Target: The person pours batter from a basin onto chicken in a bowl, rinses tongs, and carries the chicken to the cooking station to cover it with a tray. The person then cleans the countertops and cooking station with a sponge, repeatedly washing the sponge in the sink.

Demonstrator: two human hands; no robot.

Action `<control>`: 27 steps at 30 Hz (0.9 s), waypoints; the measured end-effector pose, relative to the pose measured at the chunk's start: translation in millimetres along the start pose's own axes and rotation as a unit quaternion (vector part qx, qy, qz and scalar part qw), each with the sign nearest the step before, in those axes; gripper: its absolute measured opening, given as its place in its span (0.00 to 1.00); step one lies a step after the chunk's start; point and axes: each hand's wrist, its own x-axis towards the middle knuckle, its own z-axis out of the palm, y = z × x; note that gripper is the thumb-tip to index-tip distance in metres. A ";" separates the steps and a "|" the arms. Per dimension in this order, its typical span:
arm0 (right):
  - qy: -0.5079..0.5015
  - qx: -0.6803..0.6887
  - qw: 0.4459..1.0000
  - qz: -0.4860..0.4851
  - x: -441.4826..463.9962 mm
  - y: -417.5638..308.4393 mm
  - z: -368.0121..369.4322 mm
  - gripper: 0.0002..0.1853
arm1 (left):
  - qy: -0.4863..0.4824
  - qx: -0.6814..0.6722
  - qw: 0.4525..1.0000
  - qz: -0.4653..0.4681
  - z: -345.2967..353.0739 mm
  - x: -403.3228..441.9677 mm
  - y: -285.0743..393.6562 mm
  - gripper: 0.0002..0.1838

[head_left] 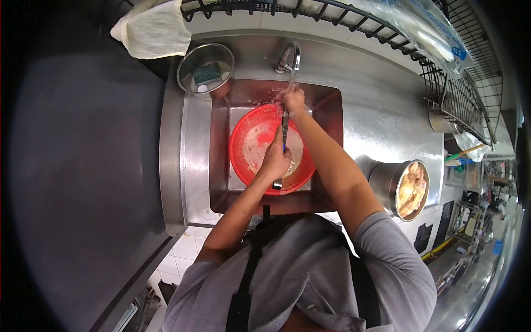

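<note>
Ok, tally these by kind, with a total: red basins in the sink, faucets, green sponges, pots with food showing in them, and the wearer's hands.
Red basin: 1
Faucet: 1
Green sponge: 1
Pot with food showing: 1
Left hand and right hand: 2
Total: 6

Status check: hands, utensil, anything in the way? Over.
Left hand gripping utensil. Right hand at its far end, by the tap. Red bowl beneath, in sink. No obstruction visible.
</note>
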 end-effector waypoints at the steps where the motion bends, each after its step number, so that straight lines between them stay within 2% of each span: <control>1: 0.012 0.015 1.000 0.011 -0.2 -2.0 1.7 0.21 | -0.030 -0.005 0.998 -0.046 -8.1 2.7 16.4 0.35; 2: 0.051 -0.048 0.989 -0.129 -7.7 9.5 11.0 0.21 | -0.019 0.000 0.999 -0.028 -7.4 13.9 11.1 0.35; 3: 0.090 -0.110 0.954 -0.266 -14.2 42.9 24.5 0.21 | -0.007 0.005 1.000 -0.009 -7.0 25.1 6.3 0.35; 5: 0.044 -0.167 0.935 -0.311 -24.2 79.9 22.5 0.18 | 0.099 0.031 0.983 0.151 15.0 59.4 -56.6 0.34; 6: -0.040 -0.160 0.961 -0.222 -27.4 90.2 12.7 0.16 | 0.095 0.021 0.994 0.053 0.1 50.8 -34.1 0.26; 7: -0.122 -0.149 0.973 -0.128 -30.7 89.0 3.9 0.15 | 0.072 -0.064 0.995 0.017 0.1 56.9 -41.9 0.22; 10: -0.276 -0.384 0.874 -0.109 -47.9 40.9 -38.9 0.13 | -0.012 -0.300 0.948 -0.107 -1.8 81.9 -73.7 0.10; 13: -0.140 -0.423 0.847 -0.290 -68.0 -24.1 -52.2 0.08 | 0.035 -0.469 0.851 -0.232 6.9 110.3 -56.1 0.12; 14: -0.153 -0.328 0.902 -0.235 -62.1 -34.9 -50.4 0.06 | 0.007 -0.508 0.815 -0.278 7.0 120.2 -48.8 0.16; 16: -0.170 -0.120 0.971 -0.114 -45.9 -52.9 -42.2 0.04 | 0.003 -0.601 0.753 -0.267 13.7 136.2 -23.5 0.16; 17: -0.186 -0.085 0.974 -0.095 -42.6 -58.7 -39.8 0.04 | 0.000 -0.645 0.719 -0.259 15.4 145.3 -10.7 0.17; 19: -0.219 -0.014 0.974 -0.058 -38.1 -68.9 -38.0 0.04 | 0.005 -0.687 0.700 -0.192 30.2 177.3 -25.4 0.16; 20: -0.231 -0.191 0.948 -0.103 -18.7 -57.5 -40.9 0.04 | 0.009 -0.708 0.689 -0.156 34.7 188.4 -30.5 0.17; 23: -0.127 -0.446 0.856 -0.228 -45.8 -76.1 -44.2 0.10 | -0.006 -0.752 0.625 -0.209 27.3 183.0 -17.2 0.14; 25: -0.126 -0.512 0.807 -0.265 -57.8 -67.4 -49.7 0.13 | -0.194 -0.845 0.496 -0.045 50.3 199.6 -83.9 0.13; 26: -0.124 -0.544 0.780 -0.284 -61.2 -64.4 -52.7 0.15 | -0.181 -0.846 0.500 -0.046 55.7 204.8 -89.3 0.13; 27: -0.120 -0.546 0.786 -0.263 -59.2 -49.4 -55.6 0.15 | -0.169 -0.846 0.503 -0.048 61.0 209.7 -94.5 0.12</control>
